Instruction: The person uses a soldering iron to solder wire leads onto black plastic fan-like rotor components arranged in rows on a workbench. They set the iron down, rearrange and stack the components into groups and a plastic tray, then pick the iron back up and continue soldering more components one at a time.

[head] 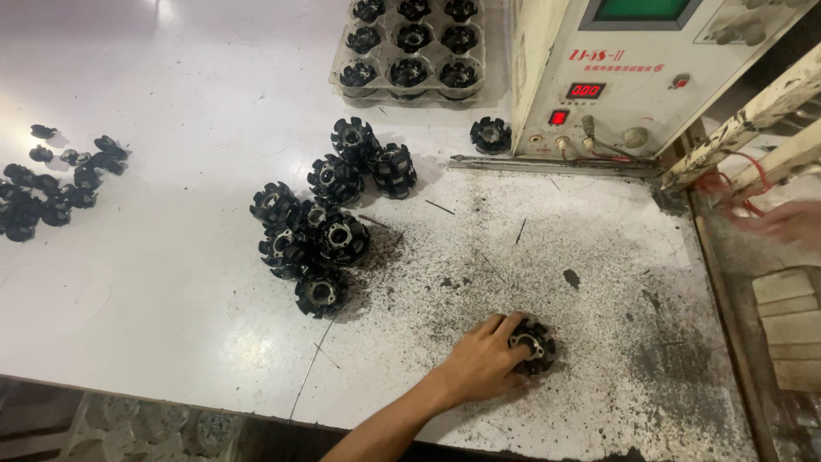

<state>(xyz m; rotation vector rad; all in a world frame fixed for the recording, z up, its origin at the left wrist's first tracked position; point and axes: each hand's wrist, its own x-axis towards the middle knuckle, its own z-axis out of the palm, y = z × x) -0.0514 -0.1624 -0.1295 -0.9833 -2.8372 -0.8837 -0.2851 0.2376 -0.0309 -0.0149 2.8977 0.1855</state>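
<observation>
On the gritty table (pixel 599 282) | left hand (pixel 483 359) grips black finned rotor (pixel 534 345); upright

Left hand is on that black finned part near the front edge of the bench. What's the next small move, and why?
Probably close the grip and lift it. The left hand already wraps the black finned part, which rests on the gritty bench, apart from the pile of like parts. The right hand is blurred at the right edge, beside the tester box.

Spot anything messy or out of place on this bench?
Yes. Dark grit and thin wire bits litter the table around the left hand gripping a black finned part. One stray part sits alone by the machine.
</observation>
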